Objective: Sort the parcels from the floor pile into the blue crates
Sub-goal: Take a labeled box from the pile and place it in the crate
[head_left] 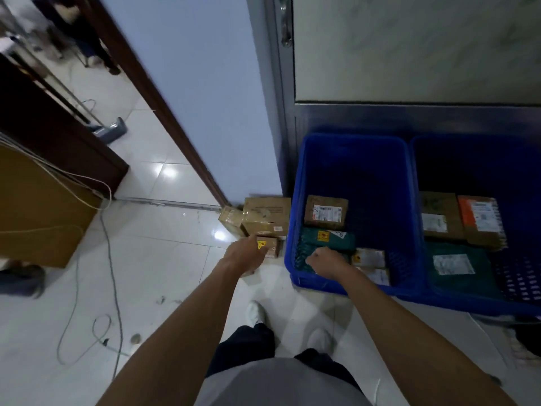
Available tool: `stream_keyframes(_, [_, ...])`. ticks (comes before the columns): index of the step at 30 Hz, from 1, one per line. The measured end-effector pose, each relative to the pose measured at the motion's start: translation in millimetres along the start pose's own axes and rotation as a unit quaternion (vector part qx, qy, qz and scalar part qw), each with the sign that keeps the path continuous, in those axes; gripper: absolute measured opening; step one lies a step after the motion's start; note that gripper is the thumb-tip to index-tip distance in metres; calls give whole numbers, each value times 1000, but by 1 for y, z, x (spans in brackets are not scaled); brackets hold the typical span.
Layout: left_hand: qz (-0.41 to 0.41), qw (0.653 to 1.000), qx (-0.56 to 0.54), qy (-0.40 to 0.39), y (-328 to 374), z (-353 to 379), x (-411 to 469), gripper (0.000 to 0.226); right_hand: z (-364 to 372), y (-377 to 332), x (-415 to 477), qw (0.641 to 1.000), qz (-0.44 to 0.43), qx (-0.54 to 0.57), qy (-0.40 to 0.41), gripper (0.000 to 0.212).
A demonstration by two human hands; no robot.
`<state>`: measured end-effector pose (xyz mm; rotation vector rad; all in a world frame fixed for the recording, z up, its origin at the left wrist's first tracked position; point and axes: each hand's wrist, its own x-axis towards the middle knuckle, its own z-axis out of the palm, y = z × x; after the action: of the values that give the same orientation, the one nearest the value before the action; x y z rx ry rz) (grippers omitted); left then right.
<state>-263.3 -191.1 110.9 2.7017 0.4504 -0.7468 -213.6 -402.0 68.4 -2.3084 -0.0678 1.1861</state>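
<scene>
Cardboard small box (270, 247) lies in the floor pile (266, 210) beside the left blue crate (355, 139). Head view: my left hand (246, 253) meets it, closure hidden; right hand (325, 260) curls over the green parcel (310, 241), hold untellable. I advise gripping opposite faces

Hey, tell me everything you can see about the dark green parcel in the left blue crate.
The dark green parcel looks like a soft plastic mailer bag, slightly wrinkled. It carries a yellow sticker and a white label near its far edge. It lies flat on the floor of the left blue crate, just nearer than a brown cardboard box. The right hand sits over its near edge with fingers curled downward; whether it grips the parcel cannot be told.
</scene>
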Motion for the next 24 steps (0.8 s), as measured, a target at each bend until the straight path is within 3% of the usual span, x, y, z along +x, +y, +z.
stream_keyframes(4, [-27, 1000, 13, 0, -26, -6, -6, 47, 15, -12, 12, 1000, -1, 2, -7, 32])
stream_keyframes(15, [-30, 999, 19, -24, -115, -7, 26, 56, 64, -69, 48, 1000, 20, -12, -19, 26])
stream_keyframes(20, [-5, 998, 6, -70, -169, -4, 69, 58, 97, -90, 82, 997, 64, -32, -16, 29])
stream_keyframes(24, [14, 991, -21, -132, -222, 5, 111, 57, 137, -108, 111, 992, 126, -18, -8, 45])
